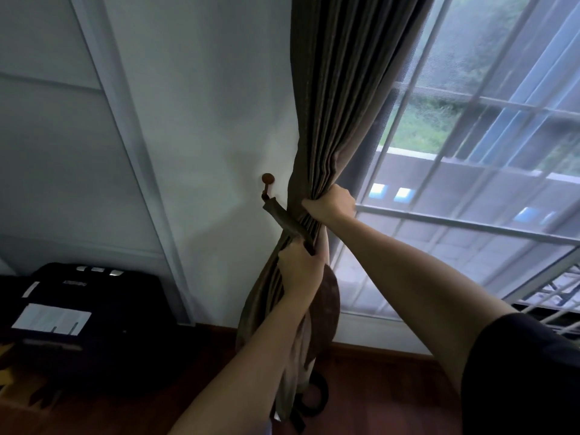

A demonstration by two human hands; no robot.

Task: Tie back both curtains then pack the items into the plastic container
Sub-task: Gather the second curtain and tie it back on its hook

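Note:
A brown pleated curtain (339, 105) hangs at the window's left edge, gathered into a bunch. My right hand (331, 204) is closed around the bunched folds from the right side. A brown fabric tieback (287, 222) runs from a round wooden wall hook (267, 180) down across the front of the curtain. My left hand (299, 266) grips the tieback's lower end against the fabric, just below my right hand. A wider loop of the tieback (331, 298) hangs behind my left forearm. No plastic container is in view.
A white wall (204, 120) lies left of the curtain, a barred window (470, 167) to the right. A black case with white labels (78, 309) stands on the wooden floor (376, 387) at lower left. A dark ring-shaped object (314, 397) lies by the curtain's foot.

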